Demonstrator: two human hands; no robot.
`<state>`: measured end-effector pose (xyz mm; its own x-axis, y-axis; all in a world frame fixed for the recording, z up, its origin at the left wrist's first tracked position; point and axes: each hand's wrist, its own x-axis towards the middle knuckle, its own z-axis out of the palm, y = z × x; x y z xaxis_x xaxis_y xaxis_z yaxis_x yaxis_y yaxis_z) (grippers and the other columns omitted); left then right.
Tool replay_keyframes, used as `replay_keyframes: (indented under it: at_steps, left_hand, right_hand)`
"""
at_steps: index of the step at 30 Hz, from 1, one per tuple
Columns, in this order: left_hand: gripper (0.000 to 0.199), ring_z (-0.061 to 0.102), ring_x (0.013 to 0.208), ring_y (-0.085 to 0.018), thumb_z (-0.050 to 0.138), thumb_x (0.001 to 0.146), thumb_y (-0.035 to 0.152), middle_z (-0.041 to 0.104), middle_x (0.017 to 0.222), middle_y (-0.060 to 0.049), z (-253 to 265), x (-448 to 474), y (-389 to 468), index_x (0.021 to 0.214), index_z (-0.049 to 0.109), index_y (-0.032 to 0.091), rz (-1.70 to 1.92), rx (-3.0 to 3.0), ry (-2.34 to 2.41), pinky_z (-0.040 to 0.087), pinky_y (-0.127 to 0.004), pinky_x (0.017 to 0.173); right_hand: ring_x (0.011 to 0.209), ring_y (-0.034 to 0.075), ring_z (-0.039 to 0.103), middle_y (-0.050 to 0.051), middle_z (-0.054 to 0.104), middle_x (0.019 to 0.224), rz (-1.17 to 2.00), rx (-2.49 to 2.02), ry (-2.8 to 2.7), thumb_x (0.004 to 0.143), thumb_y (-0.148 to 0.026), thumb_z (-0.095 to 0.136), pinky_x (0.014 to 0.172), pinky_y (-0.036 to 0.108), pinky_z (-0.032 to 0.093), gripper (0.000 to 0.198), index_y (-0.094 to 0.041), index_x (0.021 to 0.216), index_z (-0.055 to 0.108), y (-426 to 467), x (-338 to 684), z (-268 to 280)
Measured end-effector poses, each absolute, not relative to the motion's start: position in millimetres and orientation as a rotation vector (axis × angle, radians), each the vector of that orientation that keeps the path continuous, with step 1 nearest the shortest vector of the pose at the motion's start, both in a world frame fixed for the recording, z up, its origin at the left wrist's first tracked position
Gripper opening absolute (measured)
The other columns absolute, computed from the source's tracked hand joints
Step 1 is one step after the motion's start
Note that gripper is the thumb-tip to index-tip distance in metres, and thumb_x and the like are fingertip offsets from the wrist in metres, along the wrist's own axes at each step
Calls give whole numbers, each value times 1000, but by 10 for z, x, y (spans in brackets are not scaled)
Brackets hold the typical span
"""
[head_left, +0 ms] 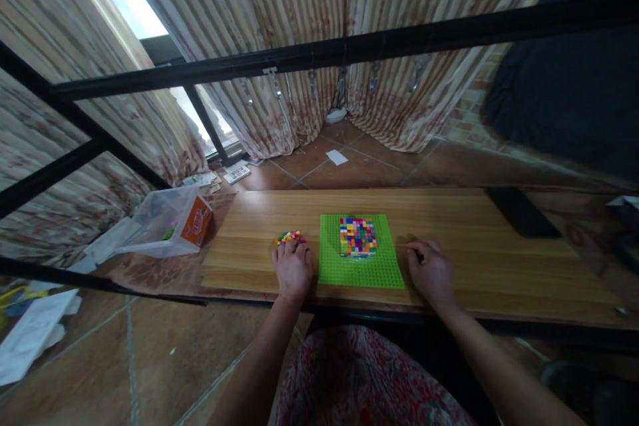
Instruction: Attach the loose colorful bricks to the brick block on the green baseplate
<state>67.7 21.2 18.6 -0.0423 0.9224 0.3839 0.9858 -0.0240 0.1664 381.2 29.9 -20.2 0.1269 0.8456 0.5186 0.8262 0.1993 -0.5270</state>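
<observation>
On the wooden board stands a green studded baseplate [362, 273], bearing a squarish block of many-coloured small bricks [358, 236]. To its left, my left hand [292, 267] rests palm down with its fingers apart. The fingertips touch the near side of a small pile of loose coloured bricks [289, 237], partly covering it. My right hand [430, 271] lies on the board just right of the baseplate, its fingers curled into a loose fist. Whatever may be inside that fist is hidden.
A clear plastic box [162, 219] with an orange label stands at the left. A dark flat object [524, 213] lies on the right of the wooden board [449, 206]. A black metal rail [319, 53] with hanging clips crosses beyond it, before curtains [294, 6].
</observation>
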Motion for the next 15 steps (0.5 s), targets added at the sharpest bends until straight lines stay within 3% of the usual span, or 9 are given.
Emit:
replay_keyframes:
  at_steps: [9, 15]
  left_hand:
    - [20, 59, 87, -26, 48, 92, 26, 67, 89, -10, 209, 719, 175, 88, 67, 20, -727, -2131, -2056, 43, -40, 82]
    - [16, 63, 77, -19, 47, 93, 22, 67, 86, -6, 250, 866, 93, 95, 62, 19, -1038, -2293, -2158, 45, -29, 69]
  right_hand:
    - [85, 24, 61, 10, 67, 89, 49, -1614, -1666, 88, -28, 48, 81, 39, 51, 21, -19, 84, 67, 302, 3808, -202]
    - [85, 24, 61, 10, 67, 89, 54, -1625, -1651, 88, -29, 48, 81, 39, 51, 22, -20, 85, 67, 298, 3792, -187]
